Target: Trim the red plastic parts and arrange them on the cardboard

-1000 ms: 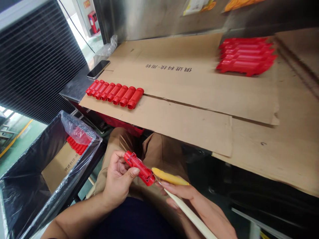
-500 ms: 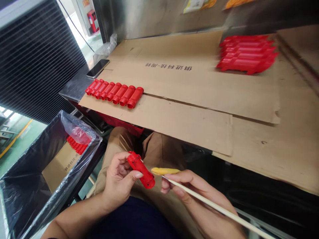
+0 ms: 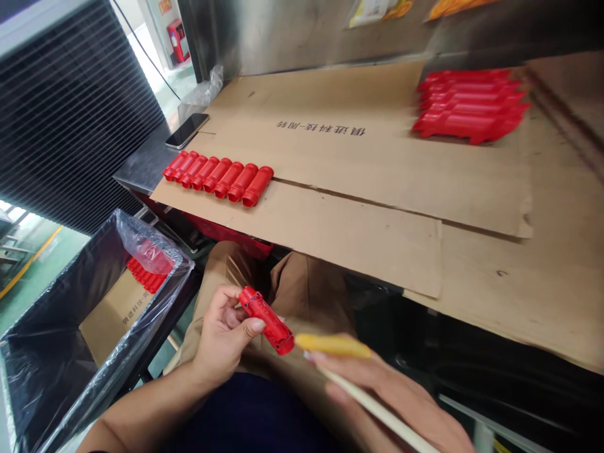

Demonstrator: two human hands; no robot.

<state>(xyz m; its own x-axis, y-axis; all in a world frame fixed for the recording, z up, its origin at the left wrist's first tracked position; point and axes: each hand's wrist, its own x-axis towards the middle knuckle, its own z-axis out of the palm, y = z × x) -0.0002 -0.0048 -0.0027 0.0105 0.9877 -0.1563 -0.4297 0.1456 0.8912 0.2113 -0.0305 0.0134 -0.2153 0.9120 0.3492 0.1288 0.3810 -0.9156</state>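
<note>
Red tube [image 3: 267, 319], slotted side up, is tilted off the near edge of the cardboard sheet [image 3: 340, 163], above the person's lap. Left of the sheet and lower stands a lined bin [image 3: 61, 314] with more red pieces inside. On the sheet's far right lies a group of red parts [image 3: 472, 104]; along its near left edge runs a row of red tubes [image 3: 217, 175].

Both hands work on the near side of the sheet. The left hand [image 3: 224, 340] pinches the tube narrowly, thumb on top, fingers curled beneath. The right hand [image 3: 396, 384] holds a pale rod [image 3: 372, 406] and a yellow piece [image 3: 333, 345], whose end is just beside the tube's lower end; contact is unclear. Blur on this hand suggests motion, probably a quick stroke or repositioning, while the left steadies the tube.
</note>
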